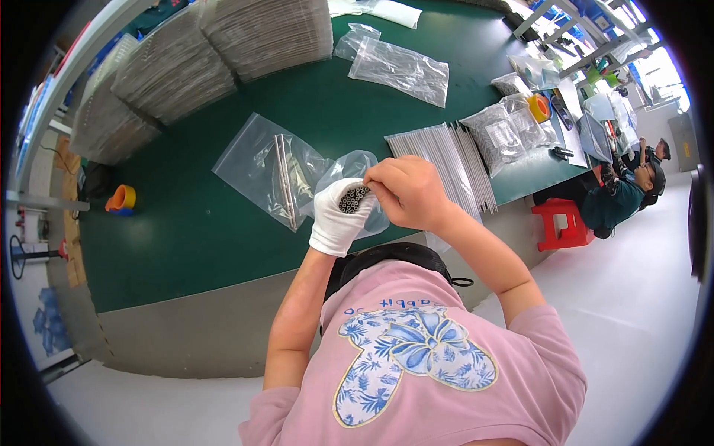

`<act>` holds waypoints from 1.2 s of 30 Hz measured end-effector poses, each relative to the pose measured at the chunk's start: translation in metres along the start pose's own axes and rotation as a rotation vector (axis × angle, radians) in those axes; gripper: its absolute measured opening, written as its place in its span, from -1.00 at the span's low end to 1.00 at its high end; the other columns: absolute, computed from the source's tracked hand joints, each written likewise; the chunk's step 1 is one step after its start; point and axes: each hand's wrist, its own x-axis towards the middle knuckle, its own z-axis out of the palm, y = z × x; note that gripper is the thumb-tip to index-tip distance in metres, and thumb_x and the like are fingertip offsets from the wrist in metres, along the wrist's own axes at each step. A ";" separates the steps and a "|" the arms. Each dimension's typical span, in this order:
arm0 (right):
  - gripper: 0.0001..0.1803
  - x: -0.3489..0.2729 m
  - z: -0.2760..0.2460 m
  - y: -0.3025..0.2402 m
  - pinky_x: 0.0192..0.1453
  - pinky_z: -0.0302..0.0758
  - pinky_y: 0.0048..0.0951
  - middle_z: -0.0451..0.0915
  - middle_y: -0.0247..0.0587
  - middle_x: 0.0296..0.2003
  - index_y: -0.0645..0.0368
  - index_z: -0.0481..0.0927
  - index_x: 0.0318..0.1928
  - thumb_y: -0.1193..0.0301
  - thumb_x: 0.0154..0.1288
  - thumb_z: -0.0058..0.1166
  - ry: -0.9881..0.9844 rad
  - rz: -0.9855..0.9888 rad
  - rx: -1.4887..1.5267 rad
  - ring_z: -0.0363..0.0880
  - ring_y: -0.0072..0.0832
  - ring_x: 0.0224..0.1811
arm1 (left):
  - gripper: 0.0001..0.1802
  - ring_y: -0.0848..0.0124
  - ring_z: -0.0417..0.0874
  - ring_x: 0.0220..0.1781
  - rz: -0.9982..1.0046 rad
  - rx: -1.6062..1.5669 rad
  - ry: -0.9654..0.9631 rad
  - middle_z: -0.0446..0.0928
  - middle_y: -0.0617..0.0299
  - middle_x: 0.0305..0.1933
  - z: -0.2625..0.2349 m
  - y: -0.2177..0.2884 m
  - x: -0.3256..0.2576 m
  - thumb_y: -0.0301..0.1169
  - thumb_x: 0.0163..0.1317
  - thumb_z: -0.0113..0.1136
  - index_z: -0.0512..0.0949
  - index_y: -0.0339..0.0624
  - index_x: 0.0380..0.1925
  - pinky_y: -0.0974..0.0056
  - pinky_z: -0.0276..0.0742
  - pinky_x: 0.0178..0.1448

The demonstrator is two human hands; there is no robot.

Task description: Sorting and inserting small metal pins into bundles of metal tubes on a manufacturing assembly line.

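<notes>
the green tabletop point(223, 223) fills most of my view, w/ grey stacks of flat ribbed sheets point(178, 67) piled along its far left side. right of centre lies a fanned row of long thin grey rods point(446, 160), and just beside that a couple of bulging bags of small dark parts point(506, 134). a flat clear plastic bag point(271, 167) w/ a few thin rods inside lies on the tabletop just left of my hands; another clear bag point(398, 68) sits further back, well apart.

my left hand point(338, 215), in a white glove, is closed round a bundle of short metal tubes point(353, 199), their open ends facing up at me. a crumpled clear bag point(357, 165) sits right behind the bundle, touching my glove; can't tell if i'm gripping it too. my right hand point(409, 192), bare, has fingertips pinched narrow at the top of the bundle, touching the tube ends. both hands are above the tabletop's near edge, close to my chest.

small stuff: an orange cup point(121, 198) at far left, a yellow tape roll point(538, 108) far right.
</notes>
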 end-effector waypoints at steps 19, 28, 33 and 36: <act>-0.89 -0.002 0.002 -0.005 -0.45 0.38 -0.37 0.51 -0.26 -0.55 0.14 0.52 -0.40 0.51 -0.03 0.10 0.006 0.008 0.017 0.48 -0.29 -0.55 | -0.77 0.32 0.60 -0.41 0.012 0.029 -0.015 0.58 0.14 -0.41 -0.001 -0.002 -0.001 -0.54 -0.10 0.31 0.56 -0.23 -0.35 0.34 0.51 -0.28; -0.87 0.001 0.007 0.002 -0.45 0.40 -0.36 0.53 -0.26 -0.54 0.16 0.53 -0.44 0.56 -0.10 0.11 0.053 -0.044 0.030 0.50 -0.28 -0.53 | -0.74 0.30 0.60 -0.39 0.033 0.018 -0.025 0.58 0.13 -0.39 -0.002 -0.004 0.003 -0.56 -0.12 0.30 0.55 -0.22 -0.34 0.33 0.51 -0.26; -0.84 0.000 0.001 -0.002 -0.42 0.42 -0.32 0.53 -0.23 -0.52 0.15 0.53 -0.43 0.58 -0.13 0.13 0.011 -0.021 0.028 0.52 -0.24 -0.48 | -0.74 0.24 0.61 -0.38 0.083 0.070 -0.009 0.57 0.09 -0.38 -0.001 -0.004 0.002 -0.53 -0.12 0.30 0.54 -0.23 -0.34 0.30 0.51 -0.25; -0.86 -0.007 0.008 -0.002 -0.38 0.42 -0.27 0.53 -0.21 -0.52 0.12 0.53 -0.43 0.50 -0.10 0.14 0.006 0.001 0.001 0.51 -0.22 -0.46 | -0.76 0.25 0.61 -0.37 0.056 0.024 -0.017 0.57 0.09 -0.40 0.001 -0.012 -0.003 -0.51 -0.09 0.29 0.54 -0.25 -0.35 0.29 0.50 -0.24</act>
